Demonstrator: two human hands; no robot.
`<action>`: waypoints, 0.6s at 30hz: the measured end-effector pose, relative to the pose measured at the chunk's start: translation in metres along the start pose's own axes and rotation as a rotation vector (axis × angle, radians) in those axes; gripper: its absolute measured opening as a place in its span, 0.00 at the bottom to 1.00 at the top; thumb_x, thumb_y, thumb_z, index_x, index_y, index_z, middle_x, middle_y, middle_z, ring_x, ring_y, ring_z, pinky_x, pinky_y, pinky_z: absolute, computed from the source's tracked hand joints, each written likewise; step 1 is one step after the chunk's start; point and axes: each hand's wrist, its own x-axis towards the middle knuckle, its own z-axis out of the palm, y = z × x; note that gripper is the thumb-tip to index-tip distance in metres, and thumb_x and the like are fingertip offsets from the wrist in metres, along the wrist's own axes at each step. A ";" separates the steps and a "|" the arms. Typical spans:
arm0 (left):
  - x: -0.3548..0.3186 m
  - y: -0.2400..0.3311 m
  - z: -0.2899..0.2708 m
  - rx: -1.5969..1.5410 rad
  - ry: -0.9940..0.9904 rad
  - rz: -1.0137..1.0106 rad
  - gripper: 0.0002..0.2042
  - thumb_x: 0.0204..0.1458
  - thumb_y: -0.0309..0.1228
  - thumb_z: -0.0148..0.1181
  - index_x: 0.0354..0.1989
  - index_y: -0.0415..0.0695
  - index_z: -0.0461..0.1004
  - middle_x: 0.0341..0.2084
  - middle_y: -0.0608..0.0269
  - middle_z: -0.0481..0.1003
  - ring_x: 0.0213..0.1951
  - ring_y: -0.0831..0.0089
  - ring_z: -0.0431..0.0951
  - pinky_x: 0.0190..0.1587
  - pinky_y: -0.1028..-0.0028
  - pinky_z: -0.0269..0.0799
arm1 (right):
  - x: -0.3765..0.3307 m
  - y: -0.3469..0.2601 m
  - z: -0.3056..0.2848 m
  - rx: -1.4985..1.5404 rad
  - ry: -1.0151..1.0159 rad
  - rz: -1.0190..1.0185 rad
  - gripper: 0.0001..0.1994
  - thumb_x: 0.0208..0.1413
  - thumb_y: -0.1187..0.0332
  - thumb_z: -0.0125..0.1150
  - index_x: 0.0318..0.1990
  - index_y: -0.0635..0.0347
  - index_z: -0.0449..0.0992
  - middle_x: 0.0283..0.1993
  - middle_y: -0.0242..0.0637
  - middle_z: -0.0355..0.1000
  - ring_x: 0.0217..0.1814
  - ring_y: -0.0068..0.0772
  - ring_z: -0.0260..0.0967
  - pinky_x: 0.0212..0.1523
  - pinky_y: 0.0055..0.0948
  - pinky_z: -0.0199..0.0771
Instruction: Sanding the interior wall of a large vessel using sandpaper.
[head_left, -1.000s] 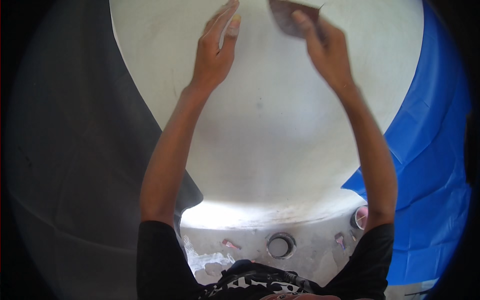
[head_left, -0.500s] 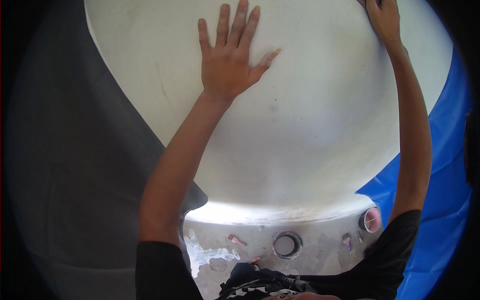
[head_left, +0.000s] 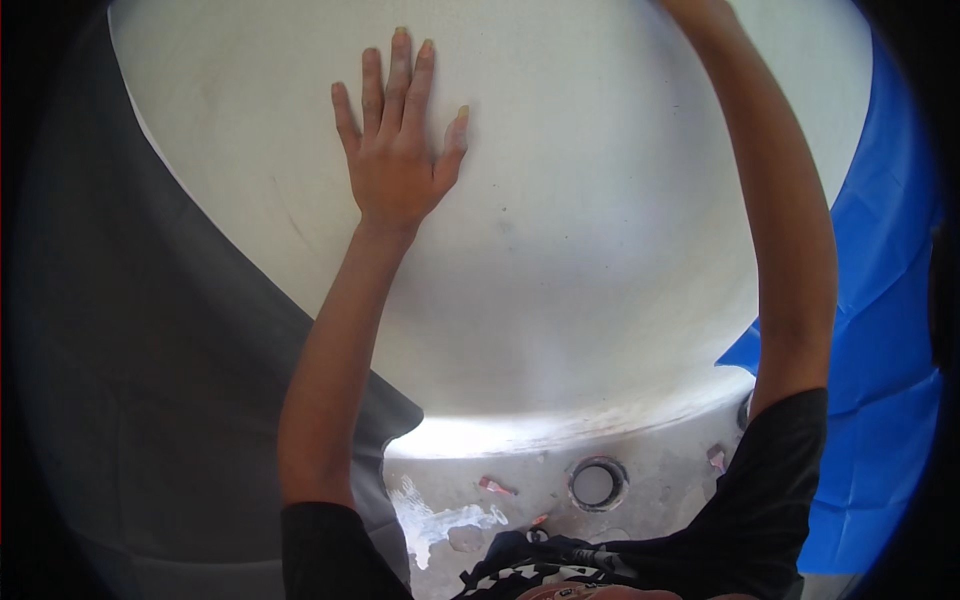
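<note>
My left hand (head_left: 393, 165) lies flat with its fingers spread on a large, smooth, off-white curved surface (head_left: 560, 270). Nothing is in that hand. At the top edge of the view, to the right, my right hand (head_left: 697, 12) reaches far up over the same surface. Its fingers are cut off by the frame, so whatever it may hold is hidden. Faint marks and small dark specks dot the pale surface between my arms.
Dark grey sheeting (head_left: 190, 330) hangs on the left, blue sheeting (head_left: 880, 350) on the right. On the floor below are a round container (head_left: 622, 484), a paintbrush (head_left: 495, 486), another paintbrush (head_left: 716, 458) and a white spill (head_left: 440, 525).
My left hand appears lower and further left, still flat and spread. My right hand has shifted left and up, its fingers leaving the frame. The whole view has also shifted slightly.
</note>
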 end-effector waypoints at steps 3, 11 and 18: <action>0.007 0.004 -0.007 -0.029 -0.005 0.007 0.31 0.62 0.48 0.54 0.73 0.53 0.64 0.75 0.63 0.59 0.77 0.59 0.53 0.76 0.47 0.37 | -0.004 0.005 0.000 -0.321 -0.056 -0.144 0.33 0.73 0.51 0.42 0.74 0.69 0.55 0.79 0.54 0.49 0.83 0.55 0.40 0.81 0.50 0.38; -0.004 -0.017 -0.042 -0.088 -0.174 0.223 0.26 0.65 0.38 0.50 0.73 0.53 0.64 0.75 0.63 0.58 0.77 0.62 0.53 0.77 0.53 0.39 | -0.008 -0.018 -0.029 -0.195 -0.314 -0.033 0.32 0.72 0.51 0.45 0.78 0.51 0.51 0.82 0.51 0.43 0.85 0.50 0.35 0.82 0.53 0.32; 0.022 -0.066 -0.057 -0.085 -0.060 0.123 0.27 0.63 0.35 0.53 0.73 0.52 0.65 0.73 0.62 0.63 0.76 0.60 0.56 0.77 0.53 0.44 | -0.006 -0.006 -0.032 -0.260 -0.196 -0.113 0.35 0.68 0.53 0.54 0.76 0.56 0.55 0.80 0.53 0.47 0.84 0.52 0.39 0.82 0.53 0.35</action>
